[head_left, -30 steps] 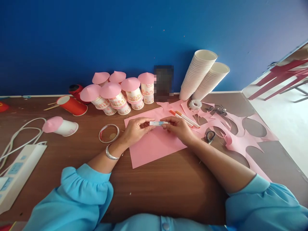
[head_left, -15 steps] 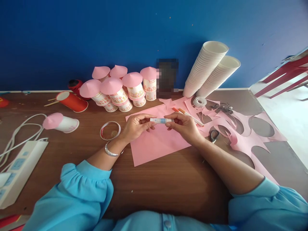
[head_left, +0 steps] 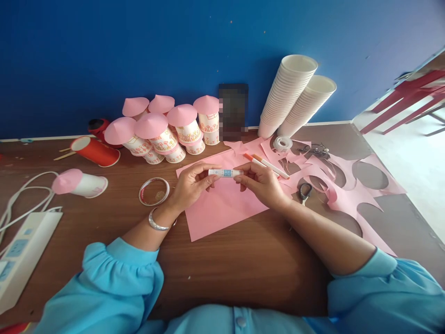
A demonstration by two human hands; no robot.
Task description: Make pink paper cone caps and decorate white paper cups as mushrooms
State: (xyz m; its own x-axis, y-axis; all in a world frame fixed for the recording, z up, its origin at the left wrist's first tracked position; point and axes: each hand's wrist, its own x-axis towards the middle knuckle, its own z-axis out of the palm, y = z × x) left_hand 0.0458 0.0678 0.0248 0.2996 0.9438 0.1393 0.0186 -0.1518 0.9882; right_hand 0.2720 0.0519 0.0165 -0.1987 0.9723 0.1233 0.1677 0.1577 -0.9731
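Note:
My left hand (head_left: 192, 183) pinches the left end of a small white glue tube (head_left: 225, 173) with a blue label. The right end is between the fingers of my right hand (head_left: 261, 183). Held level, the tube is above a pink paper sheet (head_left: 222, 206) on the table. Two orange-and-white markers (head_left: 270, 166) lie just beyond my right hand. Beside my left wrist rests a roll of tape (head_left: 154, 191), nearly used up. A pair of scissors (head_left: 305, 190) with dark handles sits right of my right wrist, partly hidden.
Several decorated paper-cup houses (head_left: 153, 132) with pink cone roofs stand by the blue wall; another cup house (head_left: 81, 182) lies tipped at left. Two tall stacks of white cups (head_left: 287, 95) lean at the back. Pink paper scraps (head_left: 363, 204) cover the right side. A power strip (head_left: 29, 253) is at left.
The whole scene has shifted slightly left as the view turned a little right. Both hands keep the same grip on the glue tube.

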